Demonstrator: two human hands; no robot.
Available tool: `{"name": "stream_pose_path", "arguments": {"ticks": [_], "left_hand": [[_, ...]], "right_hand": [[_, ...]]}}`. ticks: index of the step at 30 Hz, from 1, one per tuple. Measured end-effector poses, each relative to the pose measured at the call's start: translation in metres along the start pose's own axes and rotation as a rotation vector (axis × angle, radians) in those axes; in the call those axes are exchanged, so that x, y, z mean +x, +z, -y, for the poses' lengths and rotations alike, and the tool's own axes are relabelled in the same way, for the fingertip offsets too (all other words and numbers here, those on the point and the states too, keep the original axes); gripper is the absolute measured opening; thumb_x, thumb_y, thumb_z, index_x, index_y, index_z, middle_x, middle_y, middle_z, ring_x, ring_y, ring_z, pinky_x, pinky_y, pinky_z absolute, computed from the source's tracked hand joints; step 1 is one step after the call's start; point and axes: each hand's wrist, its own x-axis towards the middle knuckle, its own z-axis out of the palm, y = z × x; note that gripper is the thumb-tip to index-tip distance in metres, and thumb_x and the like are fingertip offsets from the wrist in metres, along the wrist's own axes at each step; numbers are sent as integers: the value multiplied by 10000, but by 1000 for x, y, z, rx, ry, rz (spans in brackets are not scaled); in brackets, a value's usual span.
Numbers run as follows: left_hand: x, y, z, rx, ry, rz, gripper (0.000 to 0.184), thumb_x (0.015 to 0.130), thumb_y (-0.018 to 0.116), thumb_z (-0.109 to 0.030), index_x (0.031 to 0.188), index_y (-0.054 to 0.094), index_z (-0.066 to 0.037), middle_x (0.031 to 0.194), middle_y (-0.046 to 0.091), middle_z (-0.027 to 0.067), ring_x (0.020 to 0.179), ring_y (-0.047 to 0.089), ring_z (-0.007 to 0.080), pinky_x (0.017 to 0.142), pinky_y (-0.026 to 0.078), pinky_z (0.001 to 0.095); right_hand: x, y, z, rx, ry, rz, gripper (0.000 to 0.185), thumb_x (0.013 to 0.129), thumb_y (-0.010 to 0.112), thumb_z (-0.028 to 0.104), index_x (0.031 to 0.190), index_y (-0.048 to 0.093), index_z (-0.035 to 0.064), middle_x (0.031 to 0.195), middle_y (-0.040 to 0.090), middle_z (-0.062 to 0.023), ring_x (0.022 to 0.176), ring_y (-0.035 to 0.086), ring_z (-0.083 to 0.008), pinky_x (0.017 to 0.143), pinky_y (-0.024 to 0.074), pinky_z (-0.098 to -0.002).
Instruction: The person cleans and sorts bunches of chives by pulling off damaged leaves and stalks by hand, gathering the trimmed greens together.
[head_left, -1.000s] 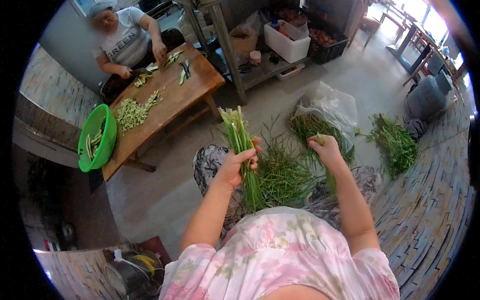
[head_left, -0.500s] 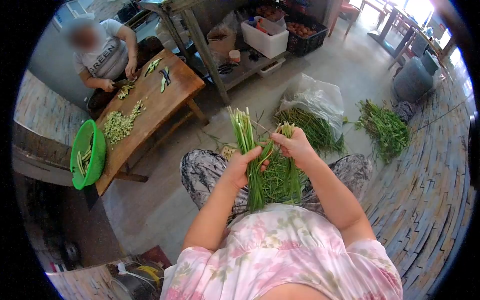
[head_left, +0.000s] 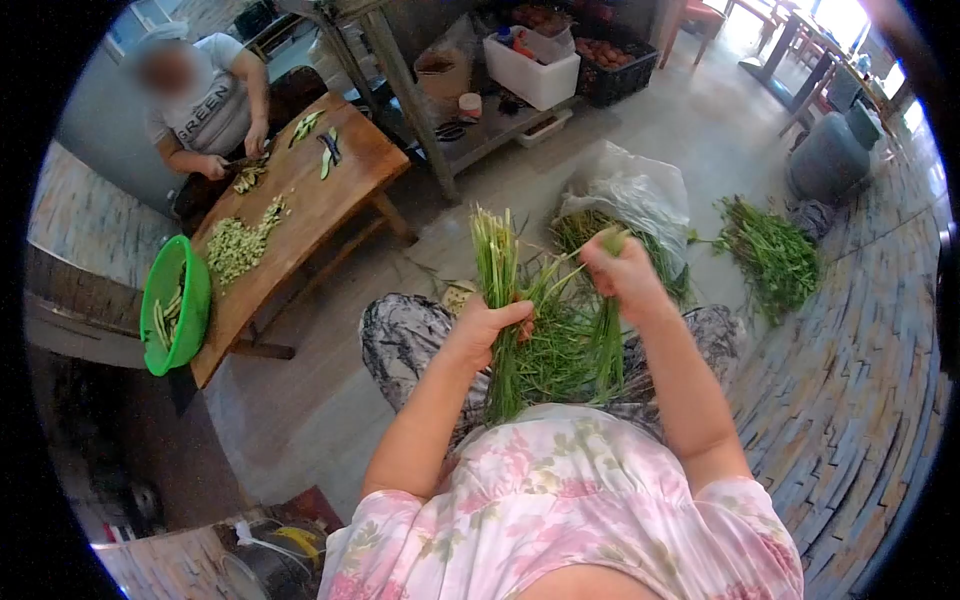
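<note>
Now: left hand (head_left: pixel 492 328) fingers wrap an upright stalk bundle (head_left: pixel 494 262), pale ends above them. Right hand (head_left: pixel 628 275) fingers grip a smaller bunch (head_left: pixel 607 345), green ends hanging below. Loose greens (head_left: pixel 553 358) lie below and between both sets of fingers; plastic bag (head_left: pixel 640 190) beyond the right's.

Strong light glares white at the upper right, putting a pale sheen on the floor (head_left: pixel 660 125). Deep shadow swallows the lower left. Fisheye distortion bends the edges into a black rim, and the right hand (head_left: pixel 622 272) looks slightly soft.
</note>
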Motion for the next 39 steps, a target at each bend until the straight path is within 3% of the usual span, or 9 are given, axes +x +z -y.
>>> {"name": "stream_pose_path", "arguments": {"ticks": [3,7,8,11,18,27,33,36,39], "left_hand": [[-4,-6,-1,-2,-16,-93,203,744,687,-79,880,560,3,741,592,67,583,578,146,498,470,258],[-5,-10,-1,17,16,-175,193,738,685,-43,876,560,7,744,591,63,585,582,144,479,472,256],[-6,-9,-3,16,30,-176,193,737,684,-38,878,561,8,746,591,63,583,581,143,474,471,254],[-5,-1,-3,16,58,-185,195,737,687,-39,881,565,9,753,593,62,577,576,140,476,470,252],[-4,14,2,39,77,-143,183,729,692,-35,866,575,4,721,587,44,551,547,131,476,439,251],[-10,15,-5,141,65,-23,225,728,692,-46,905,555,-23,722,577,42,540,532,128,455,429,254],[-6,22,0,1,76,-79,177,747,683,-60,884,582,-11,703,588,44,535,534,122,466,417,242],[-4,27,4,-17,57,39,225,755,675,-87,934,557,-18,738,599,55,615,564,149,528,455,271],[-1,11,-4,-86,104,-213,211,783,661,-146,927,573,-20,766,617,68,651,573,168,566,468,301]], "right_hand": [[6,-34,9,280,-103,-100,97,814,621,151,810,547,88,622,457,35,490,376,-53,404,278,-212],[1,-51,18,-128,6,-59,149,821,607,137,936,623,44,728,555,13,549,450,-62,457,352,-219],[-3,-39,15,-353,-64,-71,227,809,611,124,1010,627,18,815,620,-13,672,530,-92,607,431,-240],[3,-21,-15,-397,-137,-23,237,801,609,110,1011,623,0,863,643,-36,776,558,-116,735,434,-252],[-4,29,-19,73,39,25,164,798,633,146,902,597,25,595,467,24,443,365,-53,390,275,-220],[15,2,-20,593,2,-295,199,826,629,227,763,533,65,661,459,7,491,374,-78,396,276,-233],[-7,15,-30,139,154,-37,211,839,591,264,928,603,73,701,509,10,494,394,-66,417,298,-221],[-14,29,-33,278,50,97,152,815,636,210,890,593,85,701,533,20,474,399,-59,412,320,-213],[-3,20,-25,470,0,5,142,820,637,200,861,579,77,692,521,20,479,402,-66,411,324,-216]]}}
